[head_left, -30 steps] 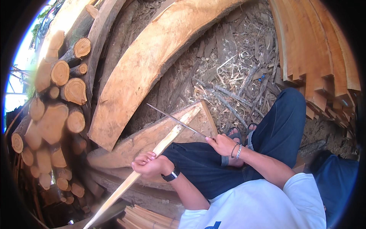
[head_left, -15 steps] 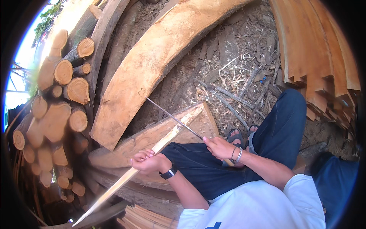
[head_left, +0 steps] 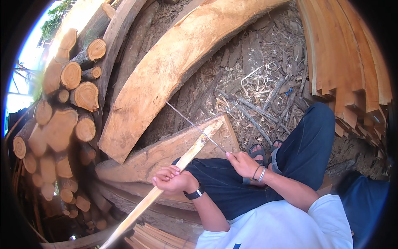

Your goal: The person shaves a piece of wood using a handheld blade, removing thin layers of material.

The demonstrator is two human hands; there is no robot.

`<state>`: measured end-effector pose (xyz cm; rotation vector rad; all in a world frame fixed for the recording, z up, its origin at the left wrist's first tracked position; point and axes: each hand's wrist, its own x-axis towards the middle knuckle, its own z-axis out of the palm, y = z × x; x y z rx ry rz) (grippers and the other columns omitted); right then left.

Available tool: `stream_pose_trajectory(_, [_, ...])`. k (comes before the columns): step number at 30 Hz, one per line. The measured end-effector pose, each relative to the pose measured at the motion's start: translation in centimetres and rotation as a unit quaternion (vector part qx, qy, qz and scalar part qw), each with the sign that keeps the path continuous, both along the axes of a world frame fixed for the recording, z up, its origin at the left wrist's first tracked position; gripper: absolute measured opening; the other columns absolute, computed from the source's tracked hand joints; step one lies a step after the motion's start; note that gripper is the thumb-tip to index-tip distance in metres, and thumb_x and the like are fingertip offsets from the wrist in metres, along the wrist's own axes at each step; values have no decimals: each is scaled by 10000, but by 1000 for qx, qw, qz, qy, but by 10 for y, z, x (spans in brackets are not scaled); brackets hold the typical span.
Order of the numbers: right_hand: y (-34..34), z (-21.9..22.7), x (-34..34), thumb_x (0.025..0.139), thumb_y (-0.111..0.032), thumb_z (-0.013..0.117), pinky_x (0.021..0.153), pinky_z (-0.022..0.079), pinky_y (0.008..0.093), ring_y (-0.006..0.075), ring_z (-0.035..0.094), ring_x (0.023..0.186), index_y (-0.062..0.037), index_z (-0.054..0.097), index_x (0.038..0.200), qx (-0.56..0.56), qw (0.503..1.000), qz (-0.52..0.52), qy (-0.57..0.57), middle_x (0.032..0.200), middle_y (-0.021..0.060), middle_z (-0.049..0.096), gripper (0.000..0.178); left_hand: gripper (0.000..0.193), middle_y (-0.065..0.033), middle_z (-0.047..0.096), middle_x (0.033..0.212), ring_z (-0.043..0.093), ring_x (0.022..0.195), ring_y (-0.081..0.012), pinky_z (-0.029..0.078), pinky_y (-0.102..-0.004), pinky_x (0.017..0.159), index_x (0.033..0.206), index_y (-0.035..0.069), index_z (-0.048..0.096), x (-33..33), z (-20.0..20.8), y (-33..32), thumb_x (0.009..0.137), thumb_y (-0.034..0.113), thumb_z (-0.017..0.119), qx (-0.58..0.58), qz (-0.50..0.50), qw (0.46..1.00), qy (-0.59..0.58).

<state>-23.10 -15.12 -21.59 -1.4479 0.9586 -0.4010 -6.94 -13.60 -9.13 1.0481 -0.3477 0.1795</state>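
Two hands at work: left hand (head_left: 173,181) closed round a pale wooden strip (head_left: 166,178), right hand (head_left: 243,163) gripping a long thin blade (head_left: 195,126) laid across it. Judged mid-shaving; next stroke needs steady blade angle. Strip slants over the lap, tip on the slab (head_left: 166,149) edge.

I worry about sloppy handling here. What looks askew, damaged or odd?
Nothing stands out. The left hand grips the pale strip, the right hand holds the thin blade across it; shavings litter the ground.
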Motion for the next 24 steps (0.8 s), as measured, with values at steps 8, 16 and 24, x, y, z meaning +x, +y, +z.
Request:
stream_pose_trajectory(8, [-11, 14, 0, 988, -487, 330, 655, 462, 500, 476, 583, 636, 100, 562, 645, 17, 1000, 20, 8, 588, 313, 527, 718, 377, 17, 239, 478, 234, 368, -92, 211, -219, 346, 595, 158, 247, 3, -1, 1, 925, 220, 419, 4, 11, 1000, 10])
stream_pose_trajectory(16, [-16, -5, -4, 984, -478, 349, 661, 462, 510, 476, 586, 653, 104, 573, 686, 3, 995, 59, 78, 598, 307, 539, 692, 341, 19, 214, 504, 201, 392, -92, 222, -219, 363, 613, 140, 250, 0, 3, -3, 924, 212, 370, 22, 19, 999, 19])
stream_pose_trajectory(24, [-8, 5, -2, 986, -471, 359, 656, 463, 504, 474, 586, 653, 90, 569, 652, -21, 999, 25, 20, 594, 300, 540, 686, 382, 16, 248, 477, 233, 365, -86, 210, -224, 344, 595, 158, 238, 0, 4, -5, 929, 220, 414, 1, 14, 1000, 5])
